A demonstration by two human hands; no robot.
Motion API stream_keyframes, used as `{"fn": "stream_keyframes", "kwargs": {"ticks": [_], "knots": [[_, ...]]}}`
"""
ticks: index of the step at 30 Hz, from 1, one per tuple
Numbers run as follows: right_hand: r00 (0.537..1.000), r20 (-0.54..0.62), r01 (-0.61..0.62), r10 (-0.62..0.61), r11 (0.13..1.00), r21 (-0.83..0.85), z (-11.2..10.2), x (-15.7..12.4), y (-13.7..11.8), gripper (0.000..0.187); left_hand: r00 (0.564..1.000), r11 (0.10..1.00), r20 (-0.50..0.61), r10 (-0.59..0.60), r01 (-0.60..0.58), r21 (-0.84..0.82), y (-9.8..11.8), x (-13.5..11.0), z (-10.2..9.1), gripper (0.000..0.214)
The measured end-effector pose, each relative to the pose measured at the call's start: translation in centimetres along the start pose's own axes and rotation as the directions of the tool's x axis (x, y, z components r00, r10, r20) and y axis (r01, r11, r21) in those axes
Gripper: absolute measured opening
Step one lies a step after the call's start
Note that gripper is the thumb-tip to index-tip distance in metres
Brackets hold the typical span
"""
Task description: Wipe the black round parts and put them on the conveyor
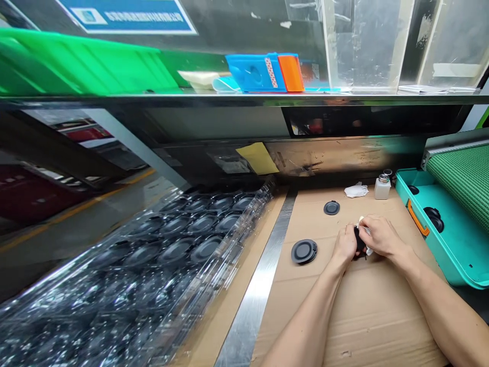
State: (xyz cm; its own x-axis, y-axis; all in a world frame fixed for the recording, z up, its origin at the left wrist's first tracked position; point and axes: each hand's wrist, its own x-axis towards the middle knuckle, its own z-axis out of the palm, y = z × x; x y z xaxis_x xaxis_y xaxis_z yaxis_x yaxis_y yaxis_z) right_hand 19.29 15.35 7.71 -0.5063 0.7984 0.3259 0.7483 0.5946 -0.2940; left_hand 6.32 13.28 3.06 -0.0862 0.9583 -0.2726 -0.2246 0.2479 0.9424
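My left hand [345, 245] is closed around a small black round part [358, 239], held just above the cardboard sheet [359, 311]. Pressed against that part is my right hand [378, 235], pinching a bit of white cloth [367, 232]. A larger black round disc [304, 251] lies flat on the cardboard to the left of my hands. A smaller black disc [331, 207] lies farther back.
A stack of clear plastic trays [168, 255] holding several black discs fills the left. A teal bin [439, 229] with black parts and a green ribbed belt [464, 176] stand at right. A small white bottle [382, 186] and crumpled white cloth [356, 191] sit behind. A metal strip [263, 275] crosses the bench.
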Motion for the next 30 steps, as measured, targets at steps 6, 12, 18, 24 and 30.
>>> {"fn": "stream_keyframes", "kwargs": {"ticks": [6,12,18,24,30], "knots": [[0.999,-0.014,-0.035,0.036,0.997,0.066,0.1,0.0,0.3,0.014,0.997,0.998,0.078,0.003,0.002,-0.061,0.7,-0.4,0.0,0.046],[0.956,-0.208,-0.153,0.207,0.957,0.248,-0.2,0.3,1.2,0.018,0.968,0.837,0.159,-0.193,0.247,-0.488,2.8,0.2,-1.8,0.040],[0.984,-0.155,-0.048,0.091,0.964,0.263,-0.2,0.1,-0.4,0.015,0.979,0.863,0.131,-0.156,0.199,-0.464,2.2,0.2,-1.3,0.038],[0.997,-0.076,-0.038,0.032,0.997,-0.073,0.5,-0.5,-1.8,0.018,0.977,0.960,-0.204,0.057,-0.110,-0.256,0.6,0.5,-0.4,0.032],[0.996,0.002,0.092,-0.093,0.993,0.078,0.8,-0.5,-2.2,0.015,0.967,0.922,-0.224,0.123,-0.195,-0.335,0.9,0.5,-0.5,0.032]]}}
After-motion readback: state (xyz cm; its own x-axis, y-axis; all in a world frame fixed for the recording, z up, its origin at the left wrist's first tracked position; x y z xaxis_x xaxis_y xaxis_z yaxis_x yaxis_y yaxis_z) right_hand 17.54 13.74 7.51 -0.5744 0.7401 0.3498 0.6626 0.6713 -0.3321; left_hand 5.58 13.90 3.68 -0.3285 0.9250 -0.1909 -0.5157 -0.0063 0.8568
